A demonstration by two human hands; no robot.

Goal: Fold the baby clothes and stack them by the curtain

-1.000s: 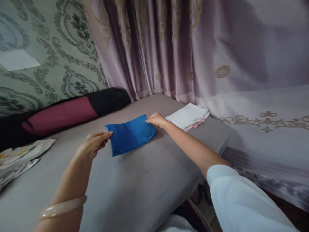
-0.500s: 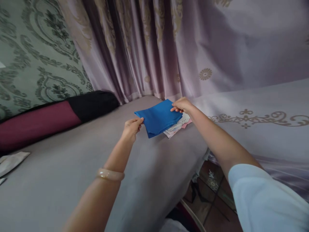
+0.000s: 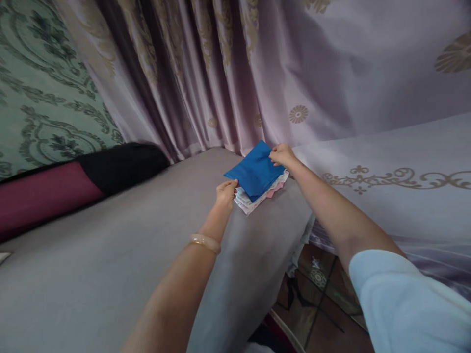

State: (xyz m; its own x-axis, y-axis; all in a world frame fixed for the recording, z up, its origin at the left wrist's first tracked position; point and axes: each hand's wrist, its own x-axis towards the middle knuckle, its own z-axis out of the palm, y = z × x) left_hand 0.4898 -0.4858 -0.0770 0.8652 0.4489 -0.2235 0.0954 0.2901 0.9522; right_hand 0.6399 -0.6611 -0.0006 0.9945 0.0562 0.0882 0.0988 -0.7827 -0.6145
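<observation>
A folded blue cloth lies over a small stack of folded printed fabric, whose white and pink edges show along the near side. My left hand, with a pale bangle on its wrist, pinches the near left edge of the blue cloth. On the far right side, the fingers of my right hand are closed on the cloth's edge. The stack rests near the corner of the grey-covered bed.
Along the wall lies a long black and maroon cushion. Purple curtains hang right behind the stack. Below the bed's right edge, a dark tiled floor shows with a black strap on it. A pale item is cut off at the left.
Both hands have shifted right with the blue cloth, which now lies more squarely over the printed stack. More of the stack's near corner shows. The view has also turned slightly.
</observation>
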